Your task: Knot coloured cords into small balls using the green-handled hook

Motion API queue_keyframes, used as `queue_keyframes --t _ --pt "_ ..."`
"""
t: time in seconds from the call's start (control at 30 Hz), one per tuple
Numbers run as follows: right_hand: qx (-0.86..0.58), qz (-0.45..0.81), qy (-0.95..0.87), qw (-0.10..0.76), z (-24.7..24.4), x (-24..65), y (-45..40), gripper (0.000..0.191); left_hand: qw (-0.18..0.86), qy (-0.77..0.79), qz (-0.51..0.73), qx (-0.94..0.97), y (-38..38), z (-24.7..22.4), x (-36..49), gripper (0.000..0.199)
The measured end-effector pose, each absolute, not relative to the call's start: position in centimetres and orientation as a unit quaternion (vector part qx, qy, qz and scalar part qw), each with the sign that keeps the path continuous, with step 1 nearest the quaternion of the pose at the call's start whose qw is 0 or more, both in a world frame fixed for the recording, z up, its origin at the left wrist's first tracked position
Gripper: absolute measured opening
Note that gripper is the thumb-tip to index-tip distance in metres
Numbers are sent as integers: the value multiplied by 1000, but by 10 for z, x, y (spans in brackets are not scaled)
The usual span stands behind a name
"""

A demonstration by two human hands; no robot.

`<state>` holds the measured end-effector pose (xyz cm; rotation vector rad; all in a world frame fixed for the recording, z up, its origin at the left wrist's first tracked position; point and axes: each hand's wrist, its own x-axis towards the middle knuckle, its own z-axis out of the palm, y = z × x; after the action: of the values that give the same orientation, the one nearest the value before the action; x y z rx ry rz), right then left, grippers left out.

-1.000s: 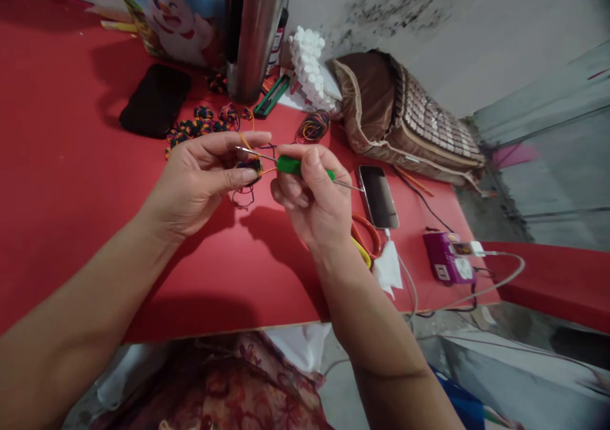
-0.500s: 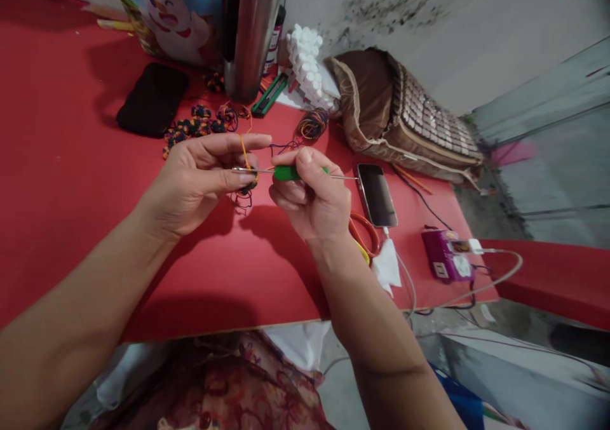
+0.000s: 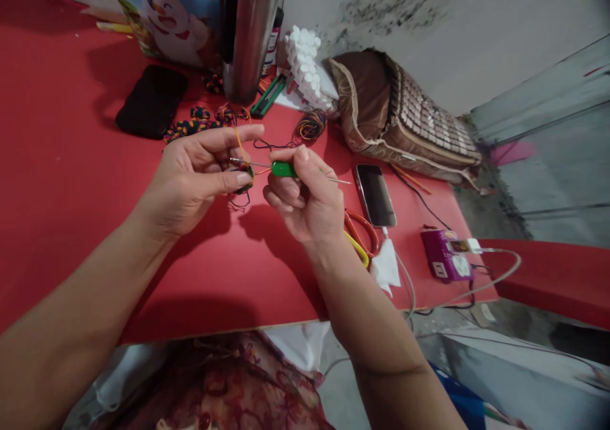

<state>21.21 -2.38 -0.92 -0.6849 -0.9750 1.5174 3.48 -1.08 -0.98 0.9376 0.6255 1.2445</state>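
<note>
My left hand (image 3: 193,173) pinches a small dark crocheted piece (image 3: 246,179) between thumb and fingers. An orange yarn strand (image 3: 239,143) runs from the raised left index finger down to the piece. My right hand (image 3: 309,195) grips the green handle (image 3: 283,169) of a thin metal crochet hook. The hook's tip points left and lies by the orange strand, just above the left thumb. Its thin rear end sticks out to the right of my right hand. Behind the hands, multicoloured crocheted pieces (image 3: 190,125) and a bundle of yarn (image 3: 311,125) rest on the red table (image 3: 223,290).
A black pouch (image 3: 151,101), metal cylinder (image 3: 252,42) and green cutter (image 3: 268,96) stand or lie behind. To the right are a phone (image 3: 376,195), red-handled scissors (image 3: 365,230), a brown cushion (image 3: 372,100) and a purple box (image 3: 439,254) with cables.
The hook's tip has tilted up and moved slightly left, off the left thumb. My right hand has shifted a little left, and the left index finger is slightly higher.
</note>
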Motion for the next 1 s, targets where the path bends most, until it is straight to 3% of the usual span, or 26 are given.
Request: queue_keyframes --t 0.37,0.53,0.77,0.9,1.0 --pt "-311 651 -382 577 -8 207 -27 28 610 257 615 428 -9 -12 38 37" --pt "-311 636 -396 585 -12 206 -24 32 589 306 626 409 -10 -11 41 40" --pt "-379 427 -518 637 -17 196 -43 23 555 361 650 373 -21 -11 51 36" --pt "-427 273 -610 609 -27 192 -54 28 628 345 616 325 -25 -7 53 34" --pt "-389 250 -631 623 -33 193 -51 25 695 310 581 288 -22 -2 47 33"
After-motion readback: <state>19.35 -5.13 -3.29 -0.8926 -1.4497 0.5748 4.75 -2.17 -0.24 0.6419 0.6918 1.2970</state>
